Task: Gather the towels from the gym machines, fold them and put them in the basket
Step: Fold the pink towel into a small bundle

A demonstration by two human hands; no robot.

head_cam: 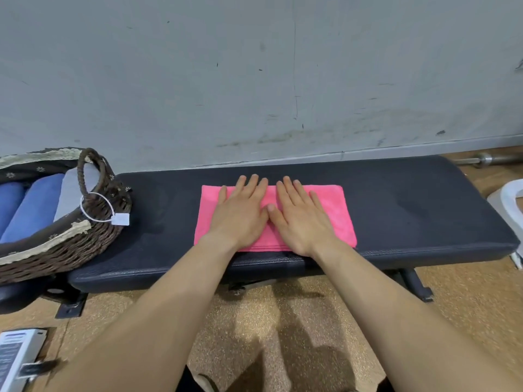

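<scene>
A pink towel [336,213], folded into a flat rectangle, lies in the middle of a dark padded gym bench [424,210]. My left hand [240,213] and my right hand [301,219] both lie flat on top of it, palms down, fingers spread, thumbs touching at the centre. Neither hand grips anything. A brown wicker basket [70,244] with a dark lined rim and a handle stands on the bench's left end. Inside it are rolled blue towels [31,210] and a grey towel [70,193].
A scuffed grey wall [254,80] rises right behind the bench. A barbell end [486,159] lies on the floor at the far right, with a white plastic object [506,202] below it. A white device [17,357] sits at the bottom left on the speckled floor.
</scene>
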